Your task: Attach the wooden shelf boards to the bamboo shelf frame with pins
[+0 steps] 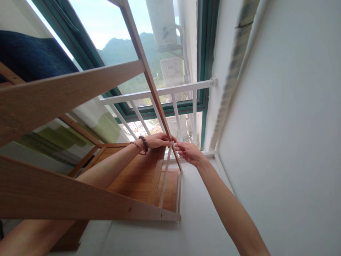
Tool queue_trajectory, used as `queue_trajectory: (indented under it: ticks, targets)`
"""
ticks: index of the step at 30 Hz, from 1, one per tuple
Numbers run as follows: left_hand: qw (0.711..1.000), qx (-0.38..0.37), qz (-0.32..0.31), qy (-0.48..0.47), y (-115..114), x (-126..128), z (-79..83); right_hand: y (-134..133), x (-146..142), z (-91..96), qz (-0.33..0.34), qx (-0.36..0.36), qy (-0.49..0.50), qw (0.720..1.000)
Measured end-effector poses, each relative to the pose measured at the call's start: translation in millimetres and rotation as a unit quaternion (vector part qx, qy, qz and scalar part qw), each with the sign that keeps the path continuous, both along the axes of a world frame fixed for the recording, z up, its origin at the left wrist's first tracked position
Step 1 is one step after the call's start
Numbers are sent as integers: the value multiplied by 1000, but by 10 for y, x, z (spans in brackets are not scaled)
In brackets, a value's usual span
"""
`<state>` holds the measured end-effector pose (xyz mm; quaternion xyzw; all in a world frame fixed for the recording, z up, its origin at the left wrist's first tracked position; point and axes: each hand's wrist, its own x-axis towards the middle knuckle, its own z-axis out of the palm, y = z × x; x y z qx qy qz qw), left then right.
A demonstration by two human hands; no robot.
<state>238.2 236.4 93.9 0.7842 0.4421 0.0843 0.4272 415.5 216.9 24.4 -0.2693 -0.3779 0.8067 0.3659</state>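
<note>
A wooden rack with shelf boards reaches across the view. My left hand (160, 140) is closed around its slim wooden post (157, 97), where a thin wooden crossbar (165, 174) meets it; some fingertips are behind the post. That arm passes among the rack's rails and wears a beaded bracelet (144, 143) and a thin bangle. Just right of the post, my right hand (188, 152) has its thumb and fingers pinched together close to the left fingertips. What it pinches is too small to make out. Below the left wrist lies a brown wooden shelf board (133, 174).
Wide wooden rails (66, 96) cross the left side close to me. A white railing (183, 86) stands before a green-framed window (204, 53). A patterned curtain (93, 121) hangs at left, and a white wall (287, 124) rises at right.
</note>
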Motion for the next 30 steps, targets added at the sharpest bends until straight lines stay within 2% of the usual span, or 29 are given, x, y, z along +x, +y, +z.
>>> queue_trajectory:
  ticks: [2,4,7,10,12,15,18,21,22,24,28,30]
  targets:
    - [1000,0,-2,8,7,7,1,15,-15,33,-13,-43,5,999]
    - [1000,2,0,20,17,10,4,8,-45,37,-60,-47,-8,997]
    - [1000,-5,2,24,29,10,7,-38,-89,12,-123,-9,-2,992]
    - [1000,-11,11,21,30,10,5,-90,-88,-33,-130,33,35,990]
    - [1000,-7,10,16,26,12,1,-111,-57,-68,-115,75,43,990]
    - [1000,-9,0,-4,22,15,-8,-99,1,-100,-101,191,-3,976]
    - [1000,-23,-5,-18,27,13,-15,-17,43,-86,-123,295,-102,942]
    - [1000,-8,-7,-1,34,1,-19,116,54,-34,-162,349,-190,903]
    - [1000,0,-6,5,35,-4,-21,162,50,-18,-165,351,-200,900]
    - [1000,10,-4,11,35,-15,-23,246,32,1,-156,328,-186,913]
    - [1000,12,3,25,40,-33,-12,365,-12,-45,-124,186,-105,969]
    - [1000,6,-2,28,51,-40,1,402,-30,-97,-103,109,-65,987]
